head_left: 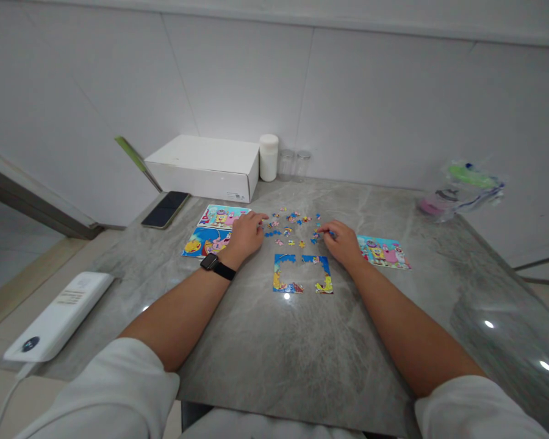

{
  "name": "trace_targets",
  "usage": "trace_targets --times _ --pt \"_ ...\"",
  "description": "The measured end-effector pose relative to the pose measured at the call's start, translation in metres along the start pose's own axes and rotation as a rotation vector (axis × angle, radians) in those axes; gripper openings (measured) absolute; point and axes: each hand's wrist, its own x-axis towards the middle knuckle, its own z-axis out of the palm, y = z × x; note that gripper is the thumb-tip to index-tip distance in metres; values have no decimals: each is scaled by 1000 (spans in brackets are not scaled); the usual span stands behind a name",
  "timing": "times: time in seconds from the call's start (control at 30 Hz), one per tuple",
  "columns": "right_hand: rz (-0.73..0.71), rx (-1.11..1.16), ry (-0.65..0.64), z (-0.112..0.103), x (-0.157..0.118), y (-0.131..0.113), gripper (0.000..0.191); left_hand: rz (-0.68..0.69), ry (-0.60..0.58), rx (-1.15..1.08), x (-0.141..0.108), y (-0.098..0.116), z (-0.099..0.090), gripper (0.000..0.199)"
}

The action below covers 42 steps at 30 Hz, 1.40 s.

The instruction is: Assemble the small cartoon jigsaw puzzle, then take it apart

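Loose jigsaw puzzle pieces (288, 231) lie scattered on the table between my hands. Closer to me is a partly joined puzzle frame (283, 288), with gaps at its top and bottom edges and a bare middle. My left hand (247, 235) rests over the right edge of a colourful cartoon picture sheet (204, 241), its index finger stretched toward the loose pieces. On the other side, my right hand (341, 241) is pinched on a small blue puzzle piece (333, 233), beside other pieces. A second picture card (387, 252) lies just right of that hand.
At the back stand a white box (205, 160), a white bottle (268, 158) and two clear glass jars (302, 166). A phone (166, 210) lies at left, and a white power bank (59, 317) with a cable sits nearer. A plastic bag (462, 190) is at the right edge.
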Motion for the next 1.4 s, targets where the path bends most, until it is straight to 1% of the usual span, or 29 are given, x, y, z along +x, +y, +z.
trace_targets --times 0.17,0.33,0.43,0.53,0.63,0.77,0.87,0.97,1.07,1.2,1.4 --pt "-16 1 17 2 -1 0 25 1 -29 95 -4 7 0 37" --pt "-8 -5 11 2 -2 1 25 -44 -21 111 -3 5 -2 36" --pt "-7 3 9 3 -2 1 26 -2 -16 62 -3 3 -1 40" --pt "-7 8 14 3 -2 1 26 46 -38 22 -3 5 0 39" --pt "-16 5 21 3 -2 1 26 39 -45 23 -4 8 -2 34" --pt "-14 7 11 3 -2 1 26 38 -23 26 -5 12 -4 30" --pt "-7 10 0 2 -2 -1 26 104 -32 -1 -6 14 -2 36" --pt "8 2 -16 1 -1 -4 26 159 -73 -11 -7 15 1 42" --pt "20 -11 -22 -1 0 -5 27 136 -92 17 -8 16 1 38" --pt "13 -21 -26 -1 0 -5 27 90 -49 32 -8 17 -1 35" --pt "-35 -62 -54 -5 2 -8 30 105 -24 19 -7 17 -3 39"
